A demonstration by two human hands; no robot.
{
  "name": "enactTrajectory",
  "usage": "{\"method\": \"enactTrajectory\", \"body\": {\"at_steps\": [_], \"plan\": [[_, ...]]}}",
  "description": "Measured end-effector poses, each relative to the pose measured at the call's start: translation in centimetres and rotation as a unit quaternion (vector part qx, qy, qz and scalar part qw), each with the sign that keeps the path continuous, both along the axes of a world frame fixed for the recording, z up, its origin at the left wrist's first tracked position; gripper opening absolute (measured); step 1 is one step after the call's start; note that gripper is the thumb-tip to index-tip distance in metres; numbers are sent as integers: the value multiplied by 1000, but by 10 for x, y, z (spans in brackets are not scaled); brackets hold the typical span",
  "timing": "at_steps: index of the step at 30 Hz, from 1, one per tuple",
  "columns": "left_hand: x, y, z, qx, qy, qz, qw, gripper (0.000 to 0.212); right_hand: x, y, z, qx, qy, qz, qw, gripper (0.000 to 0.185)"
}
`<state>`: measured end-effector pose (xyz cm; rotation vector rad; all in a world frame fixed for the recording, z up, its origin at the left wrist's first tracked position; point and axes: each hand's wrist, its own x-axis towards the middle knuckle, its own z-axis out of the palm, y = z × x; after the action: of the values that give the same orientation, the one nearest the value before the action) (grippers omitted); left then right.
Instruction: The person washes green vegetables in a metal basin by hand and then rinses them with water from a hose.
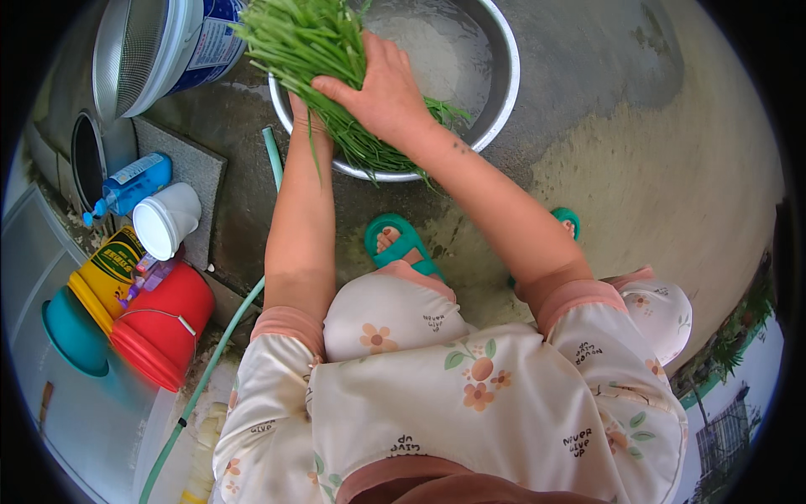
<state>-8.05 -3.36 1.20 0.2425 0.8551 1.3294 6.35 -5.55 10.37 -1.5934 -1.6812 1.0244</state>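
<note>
A thick bundle of long green leafy stalks [315, 53], which look like garlic chives, is held between my two hands over a wide metal basin [507, 75]. My right hand [384, 91] lies across the top of the bundle, thumb spread to the left. Beneath the stalks, my left hand [301, 113] is mostly hidden; only a part near the wrist shows. Water [441, 50] stands in the basin. The lower end of the bundle hangs down along the basin's near rim, and a few loose stalks [448, 112] poke out past my right wrist.
At the left stand a bucket with a mesh strainer [135, 57], a blue bottle [138, 183], a white tub [167, 217], a red bucket [173, 321] and a yellow bucket [104, 271]. A green hose [217, 353] runs along the wet concrete floor [604, 208].
</note>
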Motion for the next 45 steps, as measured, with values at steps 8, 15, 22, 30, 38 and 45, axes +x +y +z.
{"method": "enactTrajectory", "body": {"at_steps": [8,15,22,30,38,45], "plan": [[4,-8,29,50,-182,-30,982,60,-31,-46,37,114,-122,73,983,121],[-8,-26,53,86,-293,-22,952,54,-32,-57,68,115,-13,174,978,124],[-11,-41,62,93,-333,-1,938,49,13,-42,80,150,3,199,968,81],[-42,-44,38,153,-407,66,898,31,194,-66,-40,-190,-101,-171,961,69],[-102,-75,69,161,-433,110,880,33,178,-80,-38,-371,164,-227,885,25],[-143,-111,88,175,-402,155,885,33,148,-6,43,-248,190,-204,928,21]]}}
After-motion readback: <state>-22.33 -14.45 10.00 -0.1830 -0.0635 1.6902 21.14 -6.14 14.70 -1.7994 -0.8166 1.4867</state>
